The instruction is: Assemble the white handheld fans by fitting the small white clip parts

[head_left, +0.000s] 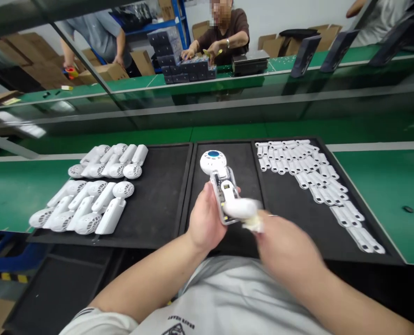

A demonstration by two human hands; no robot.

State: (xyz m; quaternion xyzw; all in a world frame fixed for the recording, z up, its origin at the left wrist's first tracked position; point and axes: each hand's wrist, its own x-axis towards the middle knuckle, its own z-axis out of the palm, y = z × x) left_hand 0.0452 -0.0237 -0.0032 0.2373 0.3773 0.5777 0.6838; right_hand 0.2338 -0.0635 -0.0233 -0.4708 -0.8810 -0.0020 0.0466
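Item: handheld white fan, handle casing open, circuit board showing
Place: over centre black tray
Left hand: fingers clenched round open handle
Right hand: blurred, fingers seem pinched on white handle shell, pressed on fan
Left tray: more white fans
Right tray: rows of small white parts

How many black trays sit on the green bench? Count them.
3. Left tray holds white fans; middle tray lies under the left hand; right tray holds white plastic pieces. A fourth tray sits below the bench.
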